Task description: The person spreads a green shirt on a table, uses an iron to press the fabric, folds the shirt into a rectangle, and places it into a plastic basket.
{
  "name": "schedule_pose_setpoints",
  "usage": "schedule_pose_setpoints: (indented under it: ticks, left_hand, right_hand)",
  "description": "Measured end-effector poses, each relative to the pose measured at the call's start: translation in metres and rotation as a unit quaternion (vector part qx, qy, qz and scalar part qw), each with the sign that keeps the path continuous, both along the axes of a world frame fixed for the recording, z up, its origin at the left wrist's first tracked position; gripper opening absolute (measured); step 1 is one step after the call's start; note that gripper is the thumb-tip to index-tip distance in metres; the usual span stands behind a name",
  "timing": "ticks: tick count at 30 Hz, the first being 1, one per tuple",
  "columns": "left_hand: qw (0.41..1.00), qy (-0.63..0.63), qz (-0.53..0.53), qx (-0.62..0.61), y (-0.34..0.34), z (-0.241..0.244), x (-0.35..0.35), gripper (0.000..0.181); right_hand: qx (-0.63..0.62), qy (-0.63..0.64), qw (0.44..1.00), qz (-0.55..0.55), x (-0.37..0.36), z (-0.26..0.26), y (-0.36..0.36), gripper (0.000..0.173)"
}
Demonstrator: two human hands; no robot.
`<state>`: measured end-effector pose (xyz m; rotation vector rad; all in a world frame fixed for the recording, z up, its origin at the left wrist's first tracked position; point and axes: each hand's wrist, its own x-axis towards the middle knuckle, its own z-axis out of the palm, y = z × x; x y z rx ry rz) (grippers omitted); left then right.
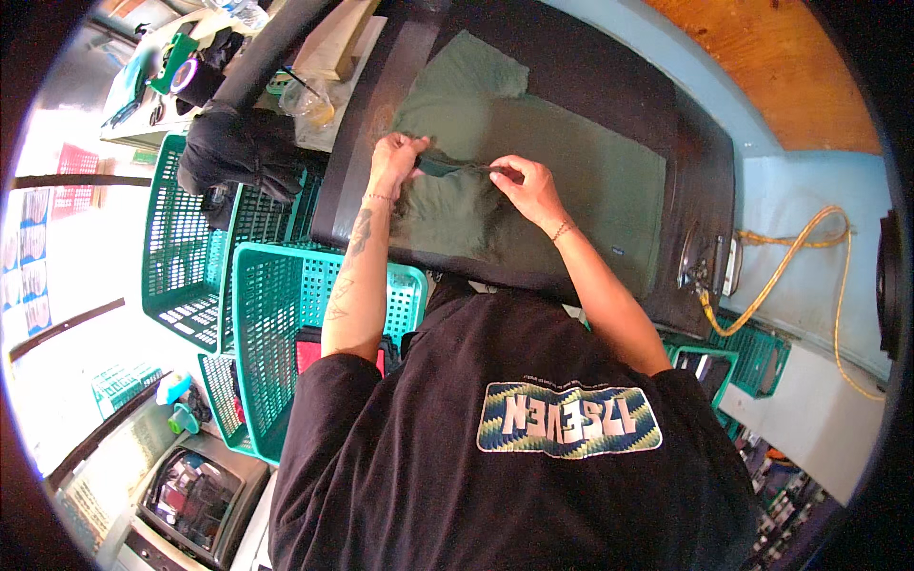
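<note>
A dark green T-shirt (593,171) lies spread on a black padded ironing table (600,57) in front of me. One sleeve points to the far side, and a small tag shows close to the hem at right. My left hand (396,160) pinches the shirt's edge at the left end, seemingly by the neck opening. Between finger and thumb, my right hand (525,182) grips the same edge further right. The strip between the hands is raised and drawn fairly straight, with loose creased cloth below it. The fingertips partly cover the edge.
An iron (696,264) rests at the table's right end, near a looped yellow cord (807,250). Green plastic baskets (268,342) stand at my left, one with folded cloth. Dark cloth (235,153) hangs beside a side table holding a plastic cup (307,103).
</note>
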<state>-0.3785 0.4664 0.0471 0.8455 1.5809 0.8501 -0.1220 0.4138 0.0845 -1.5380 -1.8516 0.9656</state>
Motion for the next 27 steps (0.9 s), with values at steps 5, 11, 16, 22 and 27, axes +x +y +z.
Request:
schedule_pose_setpoints:
  ticks: [5,11,16,22,27]
  left_hand:
    - [0.993,-0.077,0.091,0.016,-0.054,-0.021,-0.013,0.027]
    - [0.991,-0.102,0.082,0.003,-0.086,-0.045,-0.027,0.037]
    - [0.997,0.059,0.05,-0.002,-0.084,-0.045,-0.021,0.029]
    - [0.947,0.303,0.045,0.097,-0.087,-0.042,-0.017,0.03]
    - [0.858,0.462,0.019,0.223,-0.094,-0.02,0.005,0.04]
  right_hand:
    - [-0.069,-0.018,0.992,0.106,-0.008,0.005,-0.032,0.022]
    - [-0.052,-0.069,0.975,0.205,-0.008,-0.018,-0.063,0.024]
    - [0.094,-0.155,0.967,0.18,0.007,-0.012,-0.041,0.023]
    - [0.14,-0.281,0.913,0.261,0.021,-0.047,-0.061,0.057]
    - [0.165,-0.217,0.946,0.177,0.042,-0.047,-0.056,0.053]
